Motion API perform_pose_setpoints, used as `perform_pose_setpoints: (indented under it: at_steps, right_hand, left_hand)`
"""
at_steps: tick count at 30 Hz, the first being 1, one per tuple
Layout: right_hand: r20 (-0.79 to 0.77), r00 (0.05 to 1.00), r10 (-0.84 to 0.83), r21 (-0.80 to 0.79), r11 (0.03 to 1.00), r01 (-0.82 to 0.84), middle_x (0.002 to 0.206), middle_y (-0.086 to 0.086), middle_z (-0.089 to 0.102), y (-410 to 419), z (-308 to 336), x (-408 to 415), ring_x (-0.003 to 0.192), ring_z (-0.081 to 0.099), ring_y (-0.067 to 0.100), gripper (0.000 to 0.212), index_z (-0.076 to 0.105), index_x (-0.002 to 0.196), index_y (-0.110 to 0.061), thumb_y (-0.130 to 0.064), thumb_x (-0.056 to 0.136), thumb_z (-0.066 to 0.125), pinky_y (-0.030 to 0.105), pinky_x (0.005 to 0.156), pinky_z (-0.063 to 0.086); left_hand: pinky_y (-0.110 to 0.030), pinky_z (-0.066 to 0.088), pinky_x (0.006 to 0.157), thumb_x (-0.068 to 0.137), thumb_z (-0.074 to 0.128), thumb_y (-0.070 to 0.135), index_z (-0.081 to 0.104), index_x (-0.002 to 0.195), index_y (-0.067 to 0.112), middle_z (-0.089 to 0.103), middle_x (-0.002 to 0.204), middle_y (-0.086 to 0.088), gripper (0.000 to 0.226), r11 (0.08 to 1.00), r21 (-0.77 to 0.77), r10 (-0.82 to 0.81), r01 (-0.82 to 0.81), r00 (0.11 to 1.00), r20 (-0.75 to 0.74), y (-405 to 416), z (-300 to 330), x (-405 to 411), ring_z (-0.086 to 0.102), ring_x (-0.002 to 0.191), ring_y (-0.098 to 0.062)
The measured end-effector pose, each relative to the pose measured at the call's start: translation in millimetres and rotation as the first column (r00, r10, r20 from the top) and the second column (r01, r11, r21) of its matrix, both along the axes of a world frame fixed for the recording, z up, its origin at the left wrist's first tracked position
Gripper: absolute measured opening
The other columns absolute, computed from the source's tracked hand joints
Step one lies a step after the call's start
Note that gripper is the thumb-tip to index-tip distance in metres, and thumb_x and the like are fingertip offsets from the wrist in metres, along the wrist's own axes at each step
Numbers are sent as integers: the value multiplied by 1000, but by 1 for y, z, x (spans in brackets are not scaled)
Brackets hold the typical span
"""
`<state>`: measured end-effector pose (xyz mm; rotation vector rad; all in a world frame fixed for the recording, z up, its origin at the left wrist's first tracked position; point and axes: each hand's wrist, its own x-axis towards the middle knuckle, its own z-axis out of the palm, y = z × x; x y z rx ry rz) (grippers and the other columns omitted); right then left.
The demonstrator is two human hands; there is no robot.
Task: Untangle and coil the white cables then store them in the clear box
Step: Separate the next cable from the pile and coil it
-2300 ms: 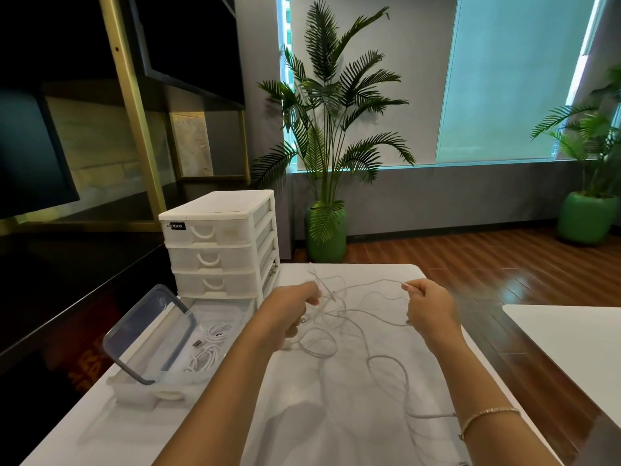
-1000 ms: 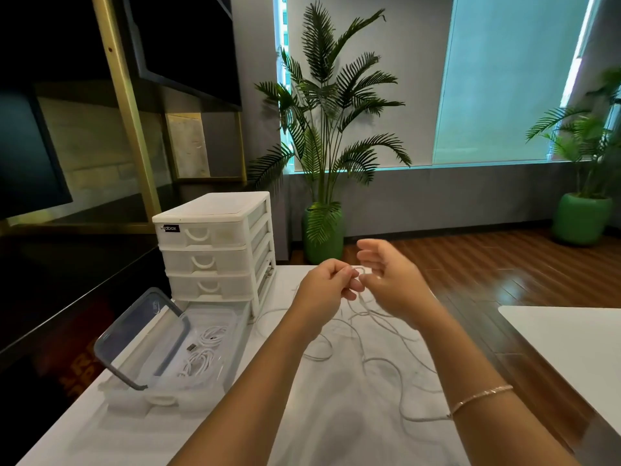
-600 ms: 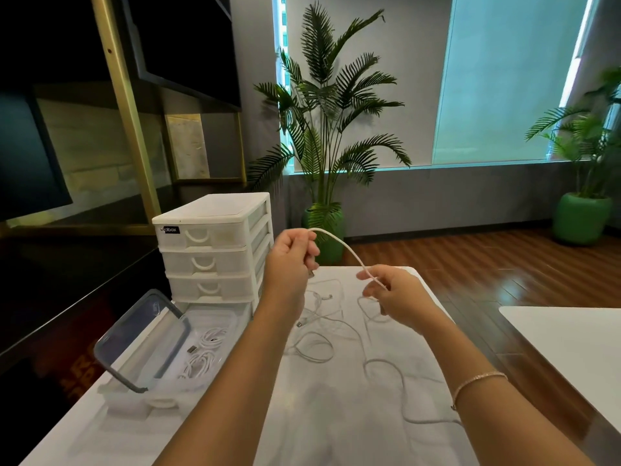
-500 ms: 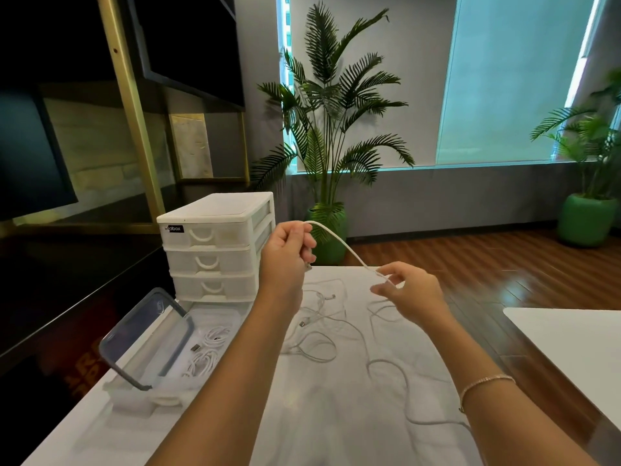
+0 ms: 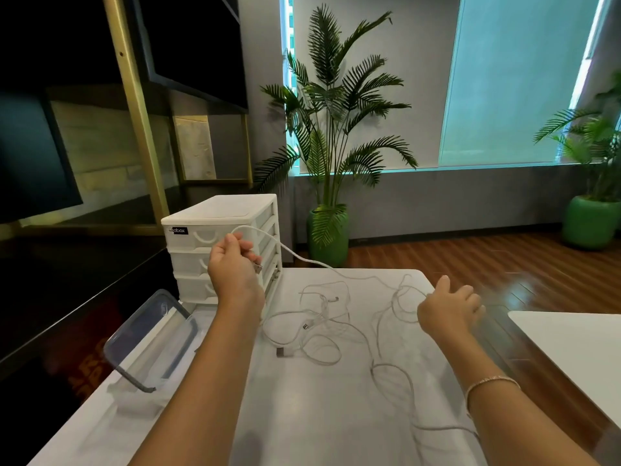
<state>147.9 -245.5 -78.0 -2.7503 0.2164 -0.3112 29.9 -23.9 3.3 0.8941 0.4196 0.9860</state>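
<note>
Several white cables lie tangled on the white table. My left hand is raised in front of the drawer unit and is shut on one white cable near its plug end; that cable arcs down to the right onto the table. My right hand hovers low at the table's right side, its fingers loosely curled by a thin cable loop; whether it pinches the cable I cannot tell. The clear box stands at the left with its lid tilted up; my left forearm hides its inside.
A white drawer unit stands at the table's back left, just behind the clear box. A second white table is at the right across a narrow gap. Potted palms stand on the wooden floor beyond. Dark shelving runs along the left.
My hands have spread apart: the left one carried the cable end up and left to the drawer unit, the right one dropped down and right, and the cable now runs slack between them.
</note>
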Motion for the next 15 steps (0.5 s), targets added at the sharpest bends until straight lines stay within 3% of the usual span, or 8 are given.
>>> perform_pose_setpoints:
  at_steps: [2, 5, 8, 12, 15]
  right_hand:
    - [-88, 996, 12, -25, 1000, -14, 145, 25, 26, 2, 2, -2, 132, 30, 38, 64, 18, 143, -12, -33, 92, 49, 48, 111, 28]
    - [-138, 980, 142, 27, 990, -139, 146, 20, 29, 11, 9, -8, 133, 32, 36, 95, 10, 146, -15, -47, 78, 68, 51, 110, 29]
    - [-139, 934, 330, 125, 941, -314, 151, 18, 21, 28, 22, -15, 138, 25, 37, 117, -4, 148, -17, -37, 68, 80, 50, 112, 26]
    - [-44, 817, 575, 102, 816, -569, 154, 11, 20, 51, 40, -31, 139, 24, 32, 114, -6, 148, -20, -18, 71, 78, 44, 111, 31]
    - [39, 688, 725, 316, 644, -696, 151, 7, 29, 60, 53, -45, 134, 33, 24, 99, 3, 149, -22, -10, 76, 68, 35, 103, 38]
  left_hand:
    - [-19, 37, 53, 101, 37, 21, 54, 80, 19, 47, 64, 4, 27, 1000, -17, -11, 11, 1000, -9, 2, -4, 1, 37, 51, -7]
    - [-22, 38, 52, 100, 39, 19, 54, 79, 16, 50, 64, 2, 26, 992, -49, -118, 115, 990, -70, -9, -12, 7, 39, 50, -8]
    - [-24, 43, 55, 100, 40, 18, 56, 87, 12, 55, 67, -2, 22, 966, -52, -257, 252, 953, -158, -25, -22, 11, 43, 51, -10]
    - [-27, 48, 62, 100, 39, 16, 56, 96, 8, 61, 70, -6, 19, 916, -32, -395, 400, 886, -242, -43, -33, 13, 48, 56, -13]
    - [-28, 51, 68, 100, 39, 18, 58, 97, 9, 63, 74, -6, 21, 872, 54, -445, 487, 832, -330, -54, -35, 13, 53, 61, -14]
